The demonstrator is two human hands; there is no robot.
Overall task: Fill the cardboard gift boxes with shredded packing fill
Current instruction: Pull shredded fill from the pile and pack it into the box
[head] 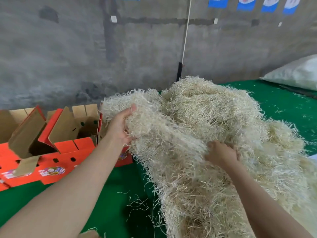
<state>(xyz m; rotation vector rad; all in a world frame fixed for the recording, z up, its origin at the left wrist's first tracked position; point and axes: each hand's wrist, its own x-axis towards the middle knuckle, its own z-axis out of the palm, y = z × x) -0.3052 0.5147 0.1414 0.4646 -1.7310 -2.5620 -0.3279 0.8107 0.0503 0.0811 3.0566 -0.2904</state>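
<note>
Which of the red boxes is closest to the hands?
The rightmost red box, right beside the shredded fill pile; the left hand grips fill just past its end. The other boxes sit farther left.

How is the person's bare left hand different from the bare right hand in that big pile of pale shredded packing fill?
The bare left hand is higher, at the pile's left edge; the bare right hand is lower, in the middle. The left hand shows its palm; the right hand shows its back. Both grip the pale shredded packing fill.
</note>
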